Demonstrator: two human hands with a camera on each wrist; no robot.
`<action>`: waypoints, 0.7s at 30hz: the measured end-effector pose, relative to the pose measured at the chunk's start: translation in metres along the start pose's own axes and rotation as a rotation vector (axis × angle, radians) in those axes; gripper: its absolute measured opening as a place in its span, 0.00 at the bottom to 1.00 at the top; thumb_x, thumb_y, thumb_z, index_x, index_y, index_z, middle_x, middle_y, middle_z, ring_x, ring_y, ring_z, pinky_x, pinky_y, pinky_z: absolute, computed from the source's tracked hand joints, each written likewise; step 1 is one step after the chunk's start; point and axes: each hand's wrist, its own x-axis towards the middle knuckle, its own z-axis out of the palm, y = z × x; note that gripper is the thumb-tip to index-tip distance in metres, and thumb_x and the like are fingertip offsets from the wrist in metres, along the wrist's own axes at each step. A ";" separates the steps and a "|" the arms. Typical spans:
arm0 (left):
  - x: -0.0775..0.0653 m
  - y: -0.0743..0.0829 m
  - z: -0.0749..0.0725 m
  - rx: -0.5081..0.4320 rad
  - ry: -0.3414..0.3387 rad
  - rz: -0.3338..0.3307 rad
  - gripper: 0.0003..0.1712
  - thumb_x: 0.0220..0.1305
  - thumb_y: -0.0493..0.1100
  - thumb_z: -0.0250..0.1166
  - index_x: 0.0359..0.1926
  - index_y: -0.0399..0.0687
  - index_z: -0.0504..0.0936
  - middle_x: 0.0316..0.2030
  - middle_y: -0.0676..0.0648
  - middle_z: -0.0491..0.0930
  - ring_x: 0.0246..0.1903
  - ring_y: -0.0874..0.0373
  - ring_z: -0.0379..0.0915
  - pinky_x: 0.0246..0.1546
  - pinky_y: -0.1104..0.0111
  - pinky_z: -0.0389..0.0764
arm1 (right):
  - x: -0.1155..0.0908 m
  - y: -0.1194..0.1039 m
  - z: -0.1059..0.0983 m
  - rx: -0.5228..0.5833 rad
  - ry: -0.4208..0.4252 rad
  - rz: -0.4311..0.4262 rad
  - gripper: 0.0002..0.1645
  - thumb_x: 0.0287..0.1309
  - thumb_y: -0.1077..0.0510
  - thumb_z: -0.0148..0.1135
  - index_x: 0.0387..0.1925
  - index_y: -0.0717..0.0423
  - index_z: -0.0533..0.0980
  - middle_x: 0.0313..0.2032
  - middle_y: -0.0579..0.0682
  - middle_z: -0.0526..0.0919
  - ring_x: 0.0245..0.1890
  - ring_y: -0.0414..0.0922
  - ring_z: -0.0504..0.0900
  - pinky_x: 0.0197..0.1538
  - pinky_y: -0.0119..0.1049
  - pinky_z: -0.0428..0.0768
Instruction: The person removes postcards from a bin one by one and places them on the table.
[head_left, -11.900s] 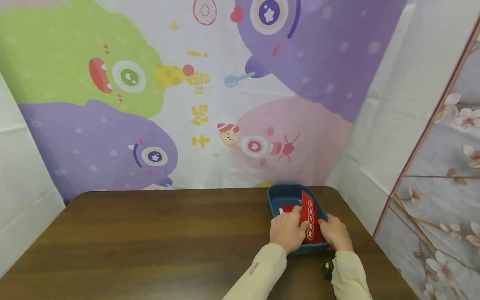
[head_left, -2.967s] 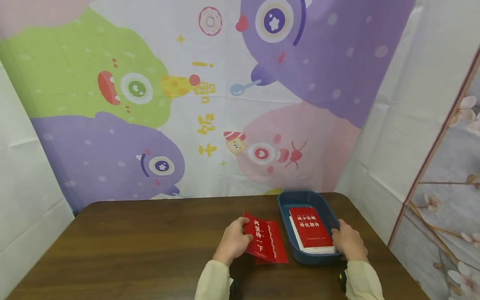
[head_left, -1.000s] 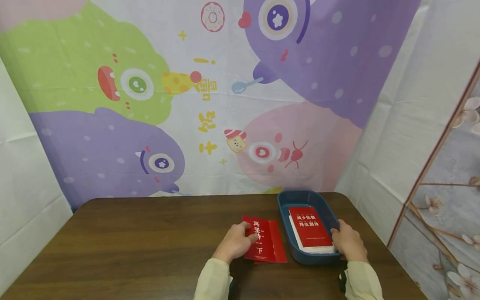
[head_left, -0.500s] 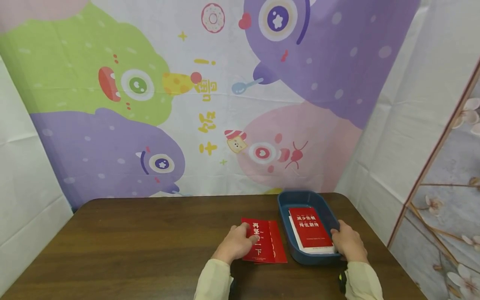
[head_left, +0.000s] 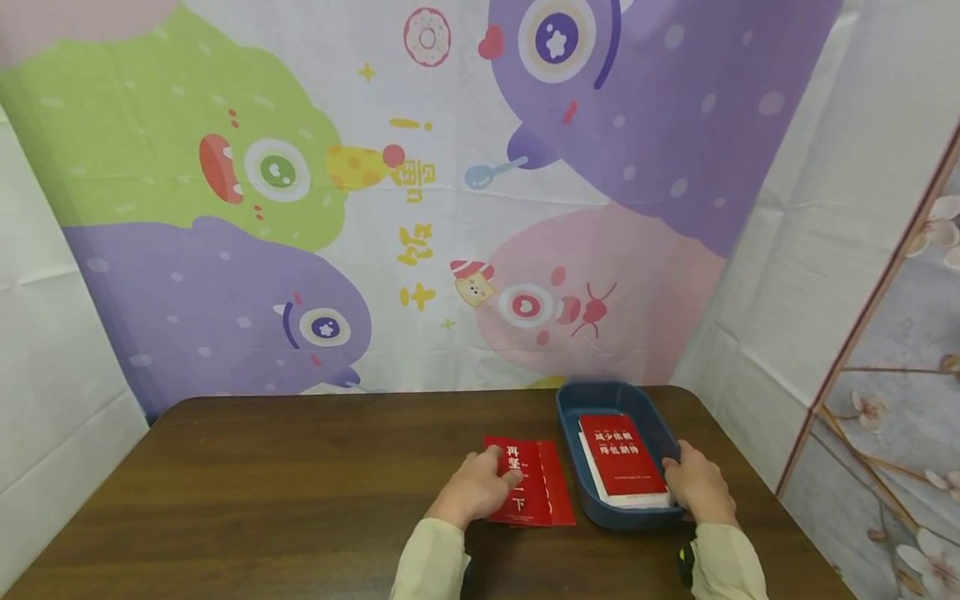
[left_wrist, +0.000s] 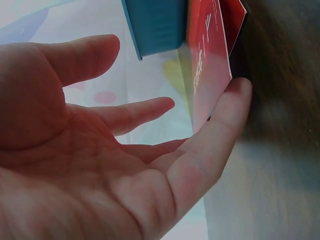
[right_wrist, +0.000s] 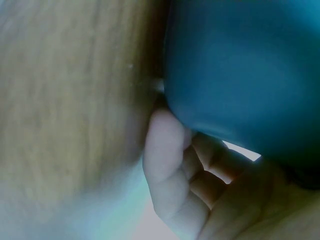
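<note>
My left hand rests at the left edge of a red card with white characters. This card overlaps a second red card on the table. In the left wrist view, the thumb stands well apart from the card, and one fingertip touches its edge. My right hand grips the right side of a dark blue plastic basin; in the right wrist view, curled fingers reach under its edge. Inside the basin, another red card lies on white paper.
The brown wooden table has a back edge against a cartoon-printed cloth. A white panel and a floral panel rise on the right.
Earlier both hands were at the basin with a red card there. Three seconds ago my left hand held the card tilted up; it has since come down over the other card, and the thumb has loosened.
</note>
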 end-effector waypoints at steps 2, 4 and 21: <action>-0.001 0.001 0.000 0.009 -0.002 -0.007 0.33 0.62 0.50 0.65 0.63 0.36 0.70 0.55 0.32 0.72 0.52 0.38 0.69 0.52 0.37 0.73 | 0.000 0.000 0.000 -0.002 -0.001 0.002 0.31 0.70 0.55 0.46 0.68 0.66 0.54 0.58 0.78 0.65 0.48 0.70 0.73 0.26 0.46 0.80; -0.001 0.002 0.001 0.018 -0.002 -0.012 0.33 0.62 0.50 0.65 0.63 0.36 0.70 0.55 0.32 0.72 0.51 0.38 0.69 0.52 0.37 0.73 | 0.000 0.000 0.001 -0.004 -0.001 0.002 0.31 0.70 0.55 0.46 0.68 0.66 0.54 0.57 0.78 0.65 0.47 0.70 0.74 0.26 0.47 0.80; -0.004 0.006 -0.001 0.083 0.007 -0.018 0.34 0.62 0.51 0.64 0.64 0.37 0.68 0.55 0.33 0.71 0.51 0.38 0.69 0.50 0.38 0.75 | -0.001 0.001 -0.002 -0.005 0.001 -0.024 0.31 0.70 0.55 0.46 0.67 0.67 0.55 0.56 0.78 0.67 0.45 0.69 0.75 0.24 0.44 0.80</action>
